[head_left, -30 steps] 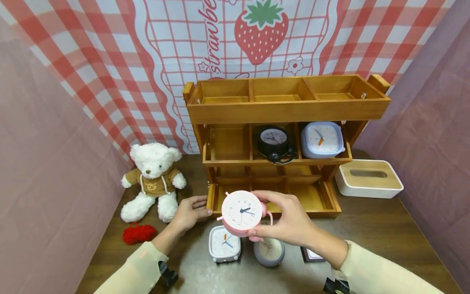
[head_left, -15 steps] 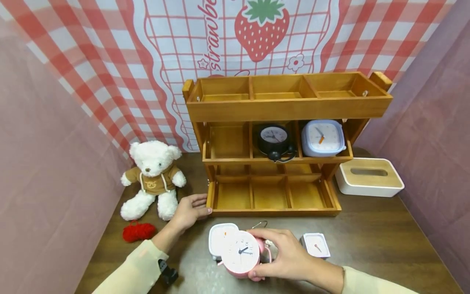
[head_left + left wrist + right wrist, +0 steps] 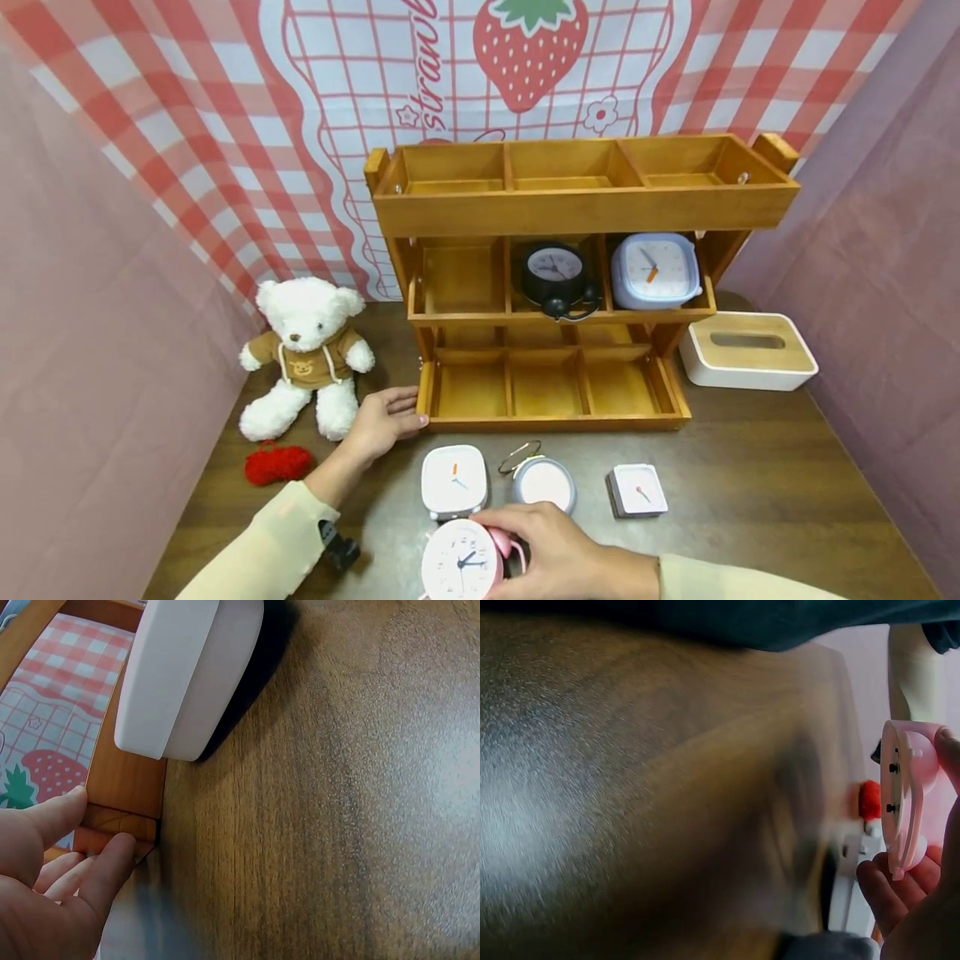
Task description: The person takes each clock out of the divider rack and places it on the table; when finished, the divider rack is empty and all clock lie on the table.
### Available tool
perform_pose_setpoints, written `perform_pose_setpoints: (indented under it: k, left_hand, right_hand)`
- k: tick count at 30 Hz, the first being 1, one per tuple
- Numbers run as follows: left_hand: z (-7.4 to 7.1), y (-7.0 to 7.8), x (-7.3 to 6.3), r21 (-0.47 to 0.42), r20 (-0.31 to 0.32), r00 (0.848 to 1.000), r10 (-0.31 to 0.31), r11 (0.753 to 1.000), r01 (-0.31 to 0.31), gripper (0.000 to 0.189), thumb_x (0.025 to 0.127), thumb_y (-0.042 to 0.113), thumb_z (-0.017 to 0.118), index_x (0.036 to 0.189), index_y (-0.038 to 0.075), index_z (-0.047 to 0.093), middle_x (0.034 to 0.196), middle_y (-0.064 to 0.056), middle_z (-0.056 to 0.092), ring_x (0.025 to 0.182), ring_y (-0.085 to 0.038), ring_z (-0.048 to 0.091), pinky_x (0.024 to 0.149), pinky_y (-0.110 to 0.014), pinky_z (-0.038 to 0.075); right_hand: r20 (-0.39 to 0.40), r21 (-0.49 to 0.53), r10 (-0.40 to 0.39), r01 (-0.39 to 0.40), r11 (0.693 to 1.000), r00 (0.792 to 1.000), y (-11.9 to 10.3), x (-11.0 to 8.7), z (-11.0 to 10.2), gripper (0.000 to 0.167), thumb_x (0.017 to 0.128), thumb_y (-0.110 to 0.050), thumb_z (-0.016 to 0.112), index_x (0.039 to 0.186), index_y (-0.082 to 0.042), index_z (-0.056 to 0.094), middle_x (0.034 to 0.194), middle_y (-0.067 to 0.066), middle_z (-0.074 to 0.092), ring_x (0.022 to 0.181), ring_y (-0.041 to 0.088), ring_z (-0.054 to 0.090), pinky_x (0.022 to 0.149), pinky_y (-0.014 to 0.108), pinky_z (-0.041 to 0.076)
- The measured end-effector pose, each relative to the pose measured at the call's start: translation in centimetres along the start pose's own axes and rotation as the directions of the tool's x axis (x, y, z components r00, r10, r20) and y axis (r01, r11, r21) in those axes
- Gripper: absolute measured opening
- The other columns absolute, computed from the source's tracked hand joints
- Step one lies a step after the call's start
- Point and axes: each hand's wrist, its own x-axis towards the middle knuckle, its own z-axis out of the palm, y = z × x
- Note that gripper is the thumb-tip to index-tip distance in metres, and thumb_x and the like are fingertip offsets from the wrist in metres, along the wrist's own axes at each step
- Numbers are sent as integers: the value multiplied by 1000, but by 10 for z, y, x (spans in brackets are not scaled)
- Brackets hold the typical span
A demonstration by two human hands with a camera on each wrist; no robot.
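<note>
A pink twin-bell alarm clock point(image 3: 459, 560) is gripped by my right hand point(image 3: 551, 554) at the front of the table, dial up. The right wrist view shows the edge of this pink clock point(image 3: 911, 795), its bells and handle between thumb and fingers. My left hand point(image 3: 381, 423) holds the front left corner of the wooden shelf point(image 3: 555, 423); in the left wrist view its fingers pinch that corner point(image 3: 120, 823). On the table before the shelf are a white square clock point(image 3: 453, 479), a grey round clock point(image 3: 545, 486) and a small white-faced square clock point(image 3: 637, 490).
A black alarm clock point(image 3: 553, 279) and a blue clock point(image 3: 655, 271) sit in the middle tier. Left stands a white teddy bear point(image 3: 306, 358), with red yarn point(image 3: 277, 463) before it. A tissue box point(image 3: 750, 350) is at right. Thin gold wire point(image 3: 521, 457) lies near the grey clock.
My right hand has carried the pink clock down from before the bottom tier toward the table's front, uncovering the tray and the clocks behind. The left hand has kept its hold on the shelf corner.
</note>
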Motion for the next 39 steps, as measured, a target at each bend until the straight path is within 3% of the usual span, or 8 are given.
perform_pose_setpoints:
  k: [10, 20, 28, 34, 39]
  left_hand:
    - [1, 1, 1, -6, 1, 1000, -2, 1000, 2, 58, 90, -9, 71, 143, -14, 48, 138, -38, 56, 119, -40, 66, 87, -41, 64]
    - [-1, 2, 2, 11, -4, 1000, -1, 1000, 2, 58, 90, -8, 72, 143, -13, 50, 137, -37, 57, 115, -34, 67, 83, -36, 65]
    - [-1, 4, 2, 10, -10, 1000, -13, 1000, 13, 58, 89, -8, 72, 143, -12, 50, 137, -36, 57, 115, -33, 67, 82, -35, 65]
    - [-2, 2, 3, 12, -3, 1000, -12, 1000, 12, 58, 90, -8, 71, 144, -12, 49, 138, -37, 57, 116, -35, 67, 82, -34, 65]
    - [-2, 2, 2, 9, -1, 1000, -18, 1000, 18, 58, 90, -9, 71, 144, -12, 49, 139, -36, 56, 122, -41, 64, 82, -33, 65]
  right_hand:
    - [82, -2, 5, -5, 1000, 997, 3, -1, 13, 66, 80, -49, 86, 136, -22, 64, 118, -11, 73, 103, -7, 62, 87, 3, 46]
    - [124, -10, 64, -63, 998, 990, 5, -3, 26, 64, 80, -52, 84, 134, -23, 65, 108, -15, 71, 90, -10, 57, 79, -2, 41]
    - [55, -159, 58, -48, 986, 997, 4, -4, 40, 73, 73, -45, 91, 134, -14, 64, 111, -8, 73, 103, -1, 64, 90, 15, 54]
    - [40, -155, 77, -70, 985, 996, 4, -5, 46, 78, 68, -39, 95, 134, -13, 63, 118, -6, 72, 110, 5, 65, 96, 23, 56]
    - [41, -138, 104, -97, 986, 994, 3, -5, 48, 79, 70, -42, 94, 135, -11, 62, 116, -6, 71, 110, 5, 65, 94, 24, 57]
